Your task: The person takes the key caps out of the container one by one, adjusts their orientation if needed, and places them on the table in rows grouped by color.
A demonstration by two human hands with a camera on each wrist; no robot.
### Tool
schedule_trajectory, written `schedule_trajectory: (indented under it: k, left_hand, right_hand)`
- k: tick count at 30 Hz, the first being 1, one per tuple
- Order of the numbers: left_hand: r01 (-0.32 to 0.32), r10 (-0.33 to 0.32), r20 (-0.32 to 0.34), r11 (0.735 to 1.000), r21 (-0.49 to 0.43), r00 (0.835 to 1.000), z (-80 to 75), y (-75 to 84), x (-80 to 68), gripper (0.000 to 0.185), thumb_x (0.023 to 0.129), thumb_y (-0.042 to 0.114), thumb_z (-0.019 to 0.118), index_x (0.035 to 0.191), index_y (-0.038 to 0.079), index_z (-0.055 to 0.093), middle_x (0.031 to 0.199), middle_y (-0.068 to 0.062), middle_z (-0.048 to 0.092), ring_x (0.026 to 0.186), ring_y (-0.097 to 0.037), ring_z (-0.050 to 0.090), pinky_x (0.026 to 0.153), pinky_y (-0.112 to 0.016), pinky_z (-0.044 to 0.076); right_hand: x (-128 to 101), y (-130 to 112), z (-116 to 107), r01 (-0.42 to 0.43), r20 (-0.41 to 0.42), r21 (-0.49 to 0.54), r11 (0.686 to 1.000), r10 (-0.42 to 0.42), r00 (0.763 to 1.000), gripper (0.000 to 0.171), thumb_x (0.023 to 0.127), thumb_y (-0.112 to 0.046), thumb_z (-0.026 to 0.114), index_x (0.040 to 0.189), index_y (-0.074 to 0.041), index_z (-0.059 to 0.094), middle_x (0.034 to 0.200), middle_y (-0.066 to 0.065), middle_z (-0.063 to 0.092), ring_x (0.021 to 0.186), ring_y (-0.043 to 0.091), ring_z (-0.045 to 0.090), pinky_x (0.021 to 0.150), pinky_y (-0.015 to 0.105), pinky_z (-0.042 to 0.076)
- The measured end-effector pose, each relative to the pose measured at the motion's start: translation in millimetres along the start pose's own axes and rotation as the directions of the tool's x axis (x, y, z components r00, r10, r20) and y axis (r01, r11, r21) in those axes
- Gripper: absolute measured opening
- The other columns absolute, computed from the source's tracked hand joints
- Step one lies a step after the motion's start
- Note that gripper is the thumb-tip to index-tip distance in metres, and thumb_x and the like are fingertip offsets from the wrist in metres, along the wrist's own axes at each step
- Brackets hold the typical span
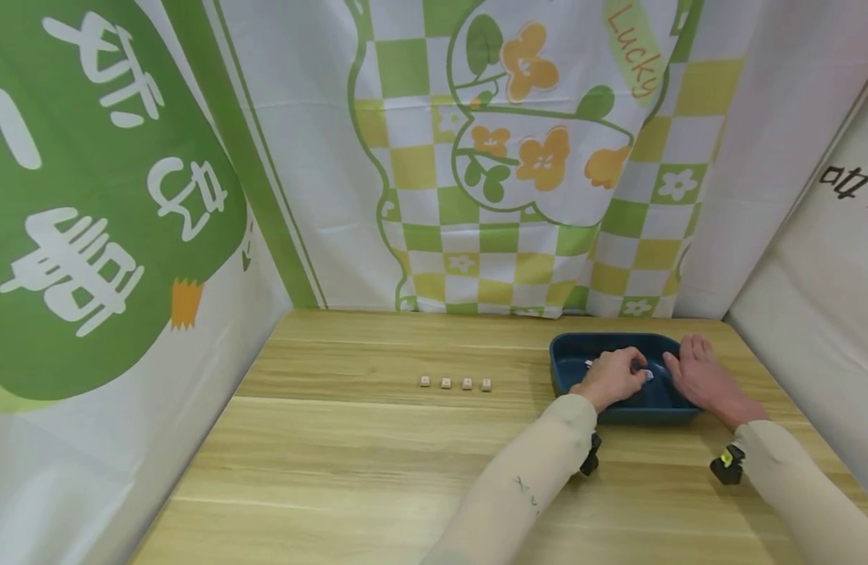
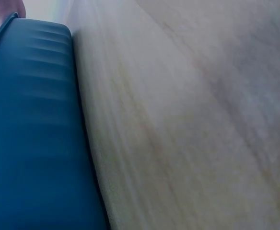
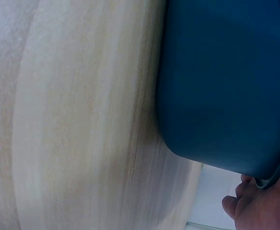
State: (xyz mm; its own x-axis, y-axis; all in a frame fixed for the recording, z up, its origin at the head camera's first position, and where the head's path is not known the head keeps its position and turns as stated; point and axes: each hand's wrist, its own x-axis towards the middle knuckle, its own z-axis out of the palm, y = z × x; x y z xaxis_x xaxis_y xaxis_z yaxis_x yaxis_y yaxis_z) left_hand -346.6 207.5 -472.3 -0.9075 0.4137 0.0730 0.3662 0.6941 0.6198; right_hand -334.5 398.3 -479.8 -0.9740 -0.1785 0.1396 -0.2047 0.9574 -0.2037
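A dark blue tray (image 1: 603, 340) sits on the wooden table (image 1: 377, 455) at the right. My left hand (image 1: 613, 377) reaches into it with its fingers curled, and a small white piece (image 1: 647, 374) shows at its fingertips. Another white bit (image 1: 588, 363) lies in the tray just left of that hand. My right hand (image 1: 698, 372) rests with fingers extended on the tray's right rim. In the left wrist view only the tray's outer wall (image 2: 29, 124) and the table (image 2: 188, 120) appear. The right wrist view has the tray wall (image 3: 226, 86) and my right hand's fingertips (image 3: 255, 206) at its rim.
Several small beige cubes (image 1: 456, 383) lie in a row on the table left of the tray. Printed cloth walls (image 1: 476, 157) close in the table at the back and on both sides. Bare wood stretches across the front and left.
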Motion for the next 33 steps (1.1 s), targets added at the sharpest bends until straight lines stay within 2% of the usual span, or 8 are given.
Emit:
schedule_trajectory:
  k: [7, 12, 14, 17, 20, 23, 29, 33]
  left_hand:
    - [-0.002, 0.002, 0.010, 0.999, 0.033, 1.000, 2.9, 1.2, 3.5, 0.019, 0.095, 0.033, 0.064, 0.114, 0.031, 0.064, 0.080, 0.017, 0.066, 0.065, 0.002, 0.055, 0.062, -0.018, 0.044]
    - [-0.016, 0.016, 0.008, 0.996, 0.082, 1.000, 4.5, 1.6, 6.9, 0.021, 0.095, 0.035, 0.064, 0.116, 0.031, 0.064, 0.083, 0.017, 0.065, 0.067, 0.003, 0.055, 0.063, -0.016, 0.044]
    - [-0.023, 0.022, 0.012, 0.994, 0.109, 1.000, 5.5, 0.8, 8.2, 0.024, 0.095, 0.035, 0.063, 0.118, 0.032, 0.064, 0.089, 0.017, 0.066, 0.070, 0.002, 0.056, 0.065, -0.016, 0.045]
    - [-0.030, 0.026, 0.026, 0.987, 0.157, 0.999, 7.4, -0.9, 9.7, 0.029, 0.095, 0.038, 0.062, 0.124, 0.034, 0.063, 0.106, 0.018, 0.068, 0.083, 0.002, 0.061, 0.071, -0.017, 0.048]
    - [-0.030, 0.021, 0.050, 0.981, 0.191, 0.999, 9.5, -2.6, 11.2, 0.033, 0.096, 0.039, 0.060, 0.129, 0.037, 0.060, 0.123, 0.019, 0.064, 0.101, 0.000, 0.063, 0.081, -0.018, 0.050]
    - [-0.034, 0.015, 0.088, 0.974, 0.222, 0.996, 11.5, -4.0, 12.6, 0.037, 0.096, 0.040, 0.060, 0.133, 0.039, 0.057, 0.130, 0.019, 0.061, 0.112, -0.002, 0.061, 0.088, -0.021, 0.050]
    - [-0.030, -0.020, 0.186, 0.965, 0.259, 0.982, 12.9, -4.0, 13.4, 0.048, 0.095, 0.040, 0.061, 0.141, 0.042, 0.048, 0.135, 0.020, 0.058, 0.121, -0.002, 0.056, 0.095, -0.024, 0.048]
    - [0.018, -0.077, 0.234, 0.970, 0.244, 0.969, 10.0, -1.2, 11.4, 0.051, 0.095, 0.042, 0.060, 0.143, 0.045, 0.043, 0.138, 0.022, 0.055, 0.124, -0.002, 0.055, 0.096, -0.027, 0.049]
  right_hand:
    - [-1, -2, -2, 0.008, 0.000, -0.010, 1.000, -0.008, 1.000, 0.066, 0.109, -0.028, 0.020, 0.134, 0.032, 0.016, 0.139, 0.056, 0.015, 0.132, 0.066, 0.015, 0.111, 0.067, 0.018]
    - [-2, -3, -2, 0.027, -0.036, -0.018, 0.999, -0.027, 0.999, 0.062, 0.109, -0.025, 0.022, 0.132, 0.032, 0.019, 0.136, 0.056, 0.019, 0.130, 0.066, 0.018, 0.110, 0.067, 0.020]
    - [-2, -2, -1, 0.026, -0.037, -0.016, 1.000, -0.026, 0.999, 0.062, 0.109, -0.025, 0.022, 0.132, 0.032, 0.018, 0.136, 0.056, 0.019, 0.130, 0.065, 0.018, 0.111, 0.067, 0.019]
    - [-1, -3, -1, 0.017, -0.026, -0.010, 1.000, -0.017, 1.000, 0.062, 0.109, -0.026, 0.022, 0.133, 0.031, 0.018, 0.138, 0.055, 0.019, 0.131, 0.065, 0.017, 0.111, 0.066, 0.018]
    - [-2, -5, -3, 0.010, -0.018, -0.015, 1.000, -0.011, 1.000, 0.062, 0.109, -0.026, 0.022, 0.133, 0.031, 0.018, 0.139, 0.054, 0.019, 0.132, 0.064, 0.018, 0.111, 0.066, 0.019]
    - [-2, -7, -4, 0.012, -0.016, -0.024, 1.000, -0.012, 1.000, 0.061, 0.109, -0.024, 0.024, 0.133, 0.031, 0.019, 0.139, 0.054, 0.020, 0.132, 0.064, 0.018, 0.111, 0.066, 0.019]
    - [0, -6, -5, -0.010, 0.026, -0.029, 1.000, 0.011, 1.000, 0.065, 0.109, -0.027, 0.022, 0.135, 0.033, 0.017, 0.141, 0.055, 0.015, 0.135, 0.064, 0.014, 0.113, 0.065, 0.016]
    - [1, -5, -4, -0.033, 0.049, -0.020, 0.999, 0.034, 0.998, 0.068, 0.109, -0.029, 0.019, 0.135, 0.033, 0.015, 0.142, 0.055, 0.013, 0.136, 0.064, 0.012, 0.114, 0.065, 0.015]
